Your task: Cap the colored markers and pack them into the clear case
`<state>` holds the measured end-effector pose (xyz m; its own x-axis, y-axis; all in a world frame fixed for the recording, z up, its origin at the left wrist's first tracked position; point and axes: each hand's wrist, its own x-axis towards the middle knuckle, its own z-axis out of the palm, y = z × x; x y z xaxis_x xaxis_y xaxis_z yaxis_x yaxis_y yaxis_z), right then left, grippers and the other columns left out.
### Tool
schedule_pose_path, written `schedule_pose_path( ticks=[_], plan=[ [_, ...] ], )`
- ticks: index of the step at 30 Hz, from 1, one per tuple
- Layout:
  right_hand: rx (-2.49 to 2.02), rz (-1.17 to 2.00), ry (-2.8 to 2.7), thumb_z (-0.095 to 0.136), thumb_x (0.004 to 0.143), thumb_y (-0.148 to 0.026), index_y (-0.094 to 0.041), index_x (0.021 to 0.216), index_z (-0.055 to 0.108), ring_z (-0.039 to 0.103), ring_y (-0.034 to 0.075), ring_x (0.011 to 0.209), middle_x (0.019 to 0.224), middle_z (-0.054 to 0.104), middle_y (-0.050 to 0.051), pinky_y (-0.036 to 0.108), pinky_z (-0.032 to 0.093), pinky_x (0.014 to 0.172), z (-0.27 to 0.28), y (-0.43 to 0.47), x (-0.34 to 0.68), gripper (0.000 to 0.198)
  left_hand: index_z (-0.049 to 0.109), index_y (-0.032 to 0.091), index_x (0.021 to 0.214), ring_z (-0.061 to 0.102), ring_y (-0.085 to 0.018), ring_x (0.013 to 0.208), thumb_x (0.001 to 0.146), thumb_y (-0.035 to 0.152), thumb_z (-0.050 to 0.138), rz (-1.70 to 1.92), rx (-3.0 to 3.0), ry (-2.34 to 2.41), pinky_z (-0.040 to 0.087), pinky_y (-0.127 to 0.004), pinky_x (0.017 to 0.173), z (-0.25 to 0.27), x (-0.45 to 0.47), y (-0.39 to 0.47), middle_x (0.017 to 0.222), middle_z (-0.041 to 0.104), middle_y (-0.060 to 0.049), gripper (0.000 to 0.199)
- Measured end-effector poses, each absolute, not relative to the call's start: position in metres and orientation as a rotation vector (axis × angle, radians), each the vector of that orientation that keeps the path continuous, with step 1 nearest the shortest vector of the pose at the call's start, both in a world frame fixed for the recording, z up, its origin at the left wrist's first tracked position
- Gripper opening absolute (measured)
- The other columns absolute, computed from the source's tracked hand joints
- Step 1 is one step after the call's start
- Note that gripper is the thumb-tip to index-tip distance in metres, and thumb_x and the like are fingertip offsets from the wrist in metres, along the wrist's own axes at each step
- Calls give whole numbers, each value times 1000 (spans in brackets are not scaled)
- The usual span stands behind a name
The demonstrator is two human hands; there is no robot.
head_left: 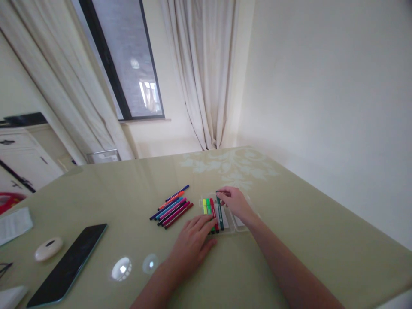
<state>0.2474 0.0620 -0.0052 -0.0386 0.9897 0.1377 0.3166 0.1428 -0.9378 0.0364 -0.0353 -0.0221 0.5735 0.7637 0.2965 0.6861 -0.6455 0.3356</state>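
A clear plastic case (229,228) lies opened on the table, with yellow, green and red markers (211,206) side by side in its left half. My right hand (234,201) pinches the upper end of a dark green marker (220,216), which is over the case just right of the red one. My left hand (196,234) rests at the case's near left corner, fingers stretched out over the lower ends of the markers in it. Left of the case lies a loose pile of markers (172,210) in blue, orange, pink, black and dark red.
On the left of the glossy table (128,189) lie a dark tablet (69,264), a white rounded object (49,249) and a pale folded sheet (15,225). A wall (337,107) runs along the table's right edge. Curtains (206,77) and a window stand behind.
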Motion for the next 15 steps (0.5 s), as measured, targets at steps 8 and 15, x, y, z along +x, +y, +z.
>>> schedule_pose_path(
  ticks=[8,15],
  plan=[
    [-1499,728,-1777,65,87,-17,-18,97,71,70,17,69,76,75,3,26,50,68,-5,49,232,12,53,35,145,54,-28,128,99,28,61,497,2664,1353,47,-49,108,-16,38,-36,143,59,-5,48],
    [-1531,526,-2008,67,87,-16,-19,86,73,68,16,74,83,76,4,26,47,71,-2,46,228,7,52,33,145,52,-30,129,99,27,59,454,2700,1362,45,-51,108,-16,41,-38,144,57,-7,47]
  ],
)
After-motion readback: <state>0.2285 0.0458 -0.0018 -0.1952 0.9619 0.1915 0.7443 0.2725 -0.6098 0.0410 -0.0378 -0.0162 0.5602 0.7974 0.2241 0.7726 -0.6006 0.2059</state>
